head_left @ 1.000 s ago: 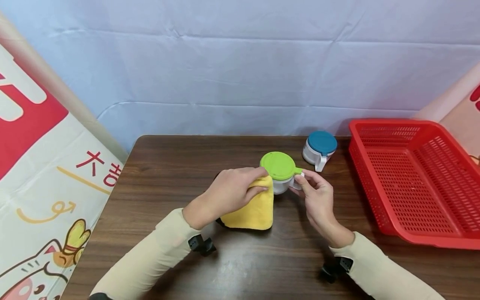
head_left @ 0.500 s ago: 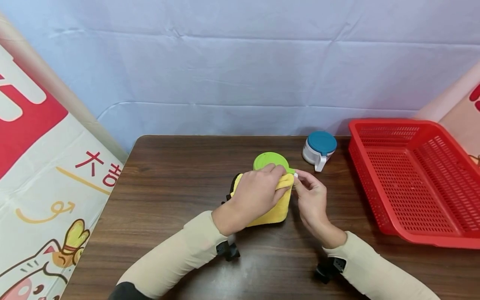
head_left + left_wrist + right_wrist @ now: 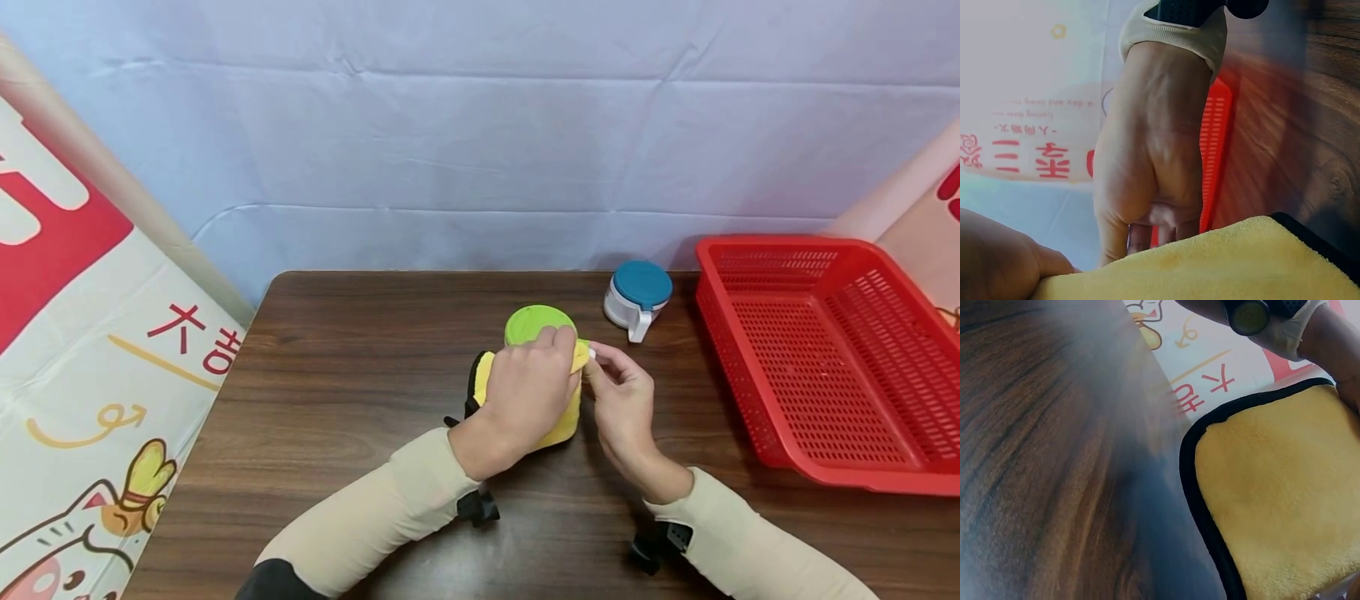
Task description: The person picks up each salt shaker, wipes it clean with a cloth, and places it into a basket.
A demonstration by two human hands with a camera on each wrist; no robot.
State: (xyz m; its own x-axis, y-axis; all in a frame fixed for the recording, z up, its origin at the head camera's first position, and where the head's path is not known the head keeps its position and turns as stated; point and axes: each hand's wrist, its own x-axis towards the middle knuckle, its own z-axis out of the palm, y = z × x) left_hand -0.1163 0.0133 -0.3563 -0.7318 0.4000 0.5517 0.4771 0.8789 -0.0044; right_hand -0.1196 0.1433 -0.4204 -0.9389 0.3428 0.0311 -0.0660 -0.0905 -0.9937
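Observation:
My left hand (image 3: 528,387) grips a yellow cloth (image 3: 564,427) with black edging and holds it against the near side of a green-lidded jar (image 3: 536,323). The cloth and that hand cover most of the jar's body. On the jar's right, my right hand (image 3: 624,404) pinches its small white handle between thumb and fingers. In the left wrist view the cloth (image 3: 1229,265) hangs in front of the right hand (image 3: 1147,150) and hides its fingertips. The right wrist view shows the cloth's broad face (image 3: 1285,487) with its black border.
A similar jar with a blue lid (image 3: 642,285) and white handle stands farther back on the brown wooden table (image 3: 360,333). To the right is a red perforated plastic basket (image 3: 787,467). A pale blue cloth backdrop (image 3: 465,150) rises behind the table.
My left hand has carried the cloth rightward across the front of the jar toward the handle. The jar has shifted slightly left, with my right hand still pinching its handle.

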